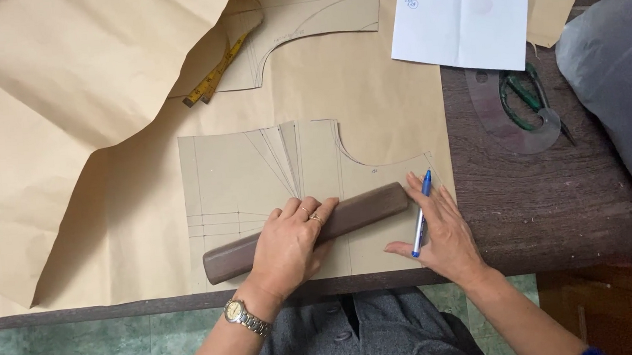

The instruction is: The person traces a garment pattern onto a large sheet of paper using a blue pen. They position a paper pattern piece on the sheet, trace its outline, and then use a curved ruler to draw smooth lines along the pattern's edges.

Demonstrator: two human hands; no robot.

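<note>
Near the front edge of the dark, grainy wooden table (pixel 556 212), a cut tan paper pattern piece (pixel 257 181) with pencilled dart lines and a curved neckline lies flat on a larger sheet of creased brown kraft paper (pixel 69 143). Across its lower half rests a long, smooth, dark brown wooden block (pixel 362 207), its long axis slanting from lower left up to upper right. The left hand (pixel 287 246) presses down on the block's middle, fingers spread flat over it, a ring and a metal wristwatch (pixel 243 316) showing. Just beyond the block's right end, the right hand (pixel 446 235) lies fingers splayed on the paper, a blue ballpoint pen (pixel 420 215) held loosely between them, its length running toward the far edge.

Toward the far right corner lie a white note sheet (pixel 461 23), a clear curved ruler (pixel 508 116), green-handled scissors (pixel 525 96); a yellow tape measure (pixel 219 69) is at the far side.
</note>
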